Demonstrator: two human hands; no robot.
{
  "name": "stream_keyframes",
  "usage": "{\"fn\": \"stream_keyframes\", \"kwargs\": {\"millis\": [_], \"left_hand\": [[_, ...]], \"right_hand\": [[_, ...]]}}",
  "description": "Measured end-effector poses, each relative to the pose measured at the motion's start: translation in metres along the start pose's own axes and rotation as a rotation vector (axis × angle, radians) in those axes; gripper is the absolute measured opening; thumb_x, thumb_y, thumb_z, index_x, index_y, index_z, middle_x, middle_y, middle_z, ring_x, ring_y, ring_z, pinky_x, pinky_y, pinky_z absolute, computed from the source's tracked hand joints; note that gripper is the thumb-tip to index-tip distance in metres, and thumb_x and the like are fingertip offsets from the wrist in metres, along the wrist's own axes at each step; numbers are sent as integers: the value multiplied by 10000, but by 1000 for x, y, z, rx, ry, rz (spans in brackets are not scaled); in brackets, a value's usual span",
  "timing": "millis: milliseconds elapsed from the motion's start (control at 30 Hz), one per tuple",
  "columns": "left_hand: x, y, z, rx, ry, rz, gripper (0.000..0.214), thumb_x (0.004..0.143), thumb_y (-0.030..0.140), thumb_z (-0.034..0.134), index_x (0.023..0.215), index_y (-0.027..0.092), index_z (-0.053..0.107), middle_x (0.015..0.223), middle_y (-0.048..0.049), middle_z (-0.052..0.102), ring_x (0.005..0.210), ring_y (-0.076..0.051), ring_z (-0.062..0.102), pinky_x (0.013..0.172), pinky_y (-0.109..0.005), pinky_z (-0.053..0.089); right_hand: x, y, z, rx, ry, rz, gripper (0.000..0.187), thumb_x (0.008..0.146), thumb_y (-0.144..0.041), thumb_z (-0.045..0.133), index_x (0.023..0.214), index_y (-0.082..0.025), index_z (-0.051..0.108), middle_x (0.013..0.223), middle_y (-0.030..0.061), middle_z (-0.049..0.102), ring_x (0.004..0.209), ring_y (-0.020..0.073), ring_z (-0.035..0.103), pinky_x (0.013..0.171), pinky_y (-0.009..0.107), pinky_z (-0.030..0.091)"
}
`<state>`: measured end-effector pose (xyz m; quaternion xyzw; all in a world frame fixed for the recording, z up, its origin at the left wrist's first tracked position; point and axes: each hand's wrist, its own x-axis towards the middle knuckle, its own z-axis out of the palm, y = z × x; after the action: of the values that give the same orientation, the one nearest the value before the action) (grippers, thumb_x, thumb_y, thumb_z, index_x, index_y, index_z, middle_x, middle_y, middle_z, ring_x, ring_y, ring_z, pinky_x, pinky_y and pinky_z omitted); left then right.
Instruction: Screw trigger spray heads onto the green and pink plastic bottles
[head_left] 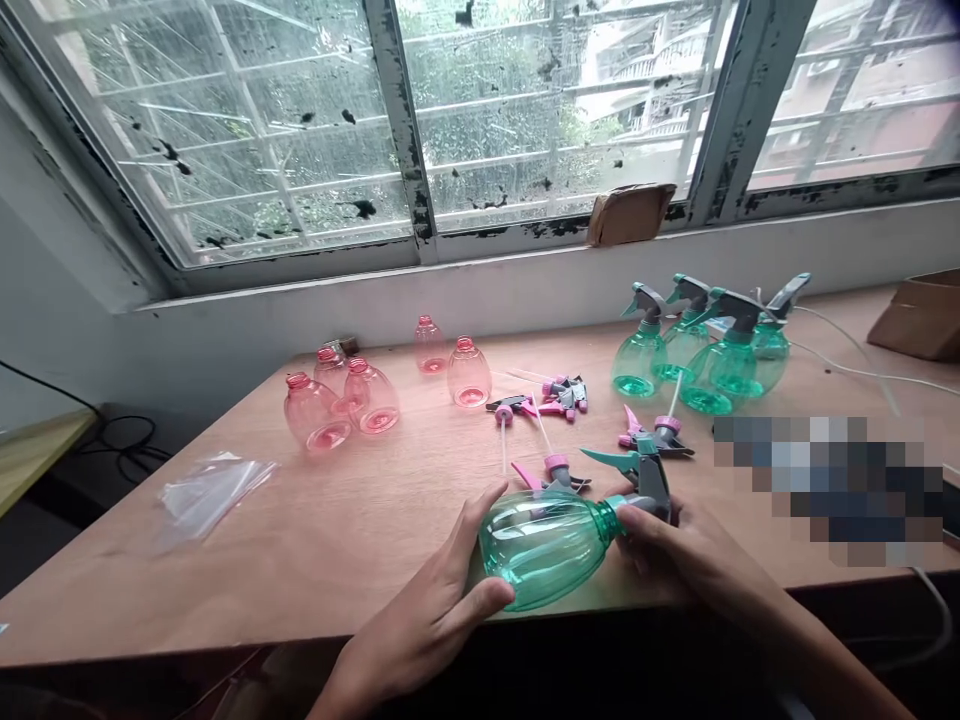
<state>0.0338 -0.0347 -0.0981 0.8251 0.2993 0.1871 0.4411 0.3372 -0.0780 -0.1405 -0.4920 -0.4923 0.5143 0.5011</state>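
Observation:
A clear green spray bottle (551, 550) lies sideways between my hands above the table's front edge, its teal and grey trigger head (649, 480) at the right end. My left hand (450, 590) cups the bottle's base, thumb in front and fingers behind. At the neck, my right hand (675, 545) grips the collar and the grey head; some of its fingers are hidden behind. Just beyond the bottle lies a pink and grey spray head (556, 470) with its tube. Another pink spray head (664, 432) rests to the right, and more pink heads (559, 395) sit in a pile.
Several open pink bottles (373, 400) stand at the back left. Several green bottles with spray heads (724, 375) stand at the back right. Clear plastic bags (214, 495) lie on the left. A brown box (919, 318), white cables and a blurred-out patch are on the right.

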Motion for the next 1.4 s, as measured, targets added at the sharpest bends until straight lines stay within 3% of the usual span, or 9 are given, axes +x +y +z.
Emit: {"fn": "stream_keyframes", "kwargs": {"millis": [167,333,400,533,767,900,1100,1267,1400], "left_hand": [[1,-4,5,44,31,-86,1153,885,336,854,1658,444,5,1781,-18,160,1629,-327,175,1332,-501,182],[1,-6,6,35,50,-106,1240,806,323,919,1679,363,40,1778,-79,166,1624,-347,185,1330,-524,174],[-1,-6,4,6,32,-69,1175,847,466,869,1685,342,54,1776,-82,178,1622,-358,187,1329,-524,173],[-4,-5,-1,-34,-2,-54,782,1070,590,479,1690,332,78,1778,-46,190,1625,-326,199,1327,-503,185],[-2,-6,7,126,45,-104,1036,936,378,778,1679,370,56,1780,-36,175,1619,-335,211,1328,-487,206],[-2,-6,6,115,45,-87,1102,888,428,835,1681,378,71,1765,-41,238,1603,-356,258,1319,-491,241],[-6,-3,0,42,37,-96,724,1089,579,425,1694,344,103,1787,0,132,1634,-335,156,1339,-498,149],[-4,-1,5,75,60,-116,1056,949,402,763,1690,360,13,1783,-17,168,1633,-327,166,1340,-498,159],[-1,-1,8,116,75,-144,1165,842,278,871,1691,350,75,1773,-38,209,1622,-345,205,1331,-504,201]], "right_hand": [[1,5,-2,8,-1,-25,453,895,-590,753,1013,-154,720,568,-38,646,532,155,557,571,282,414],[0,7,-3,-6,-33,-36,417,907,-569,751,978,-159,724,590,-29,653,557,166,566,582,292,412],[0,5,-2,-4,-46,-43,398,918,-557,742,942,-160,724,597,-25,655,554,167,564,583,297,409],[-2,1,-2,8,-44,-48,396,909,-558,754,977,-169,726,585,-33,662,558,173,575,590,295,418],[-4,-1,-2,45,-8,-30,480,890,-631,735,824,-156,743,588,2,696,535,166,591,558,282,450],[-4,-5,1,13,5,-40,541,863,-645,755,630,-160,695,560,5,663,536,163,590,551,279,469],[-3,-4,2,53,14,-33,510,855,-649,763,712,-161,714,574,2,674,529,163,599,540,275,471],[-3,-3,2,45,17,-34,522,872,-647,745,700,-155,723,570,7,668,521,159,584,536,274,461],[-3,-4,2,37,-2,-38,521,869,-643,750,686,-156,729,564,-2,652,524,156,580,538,269,468]]}}
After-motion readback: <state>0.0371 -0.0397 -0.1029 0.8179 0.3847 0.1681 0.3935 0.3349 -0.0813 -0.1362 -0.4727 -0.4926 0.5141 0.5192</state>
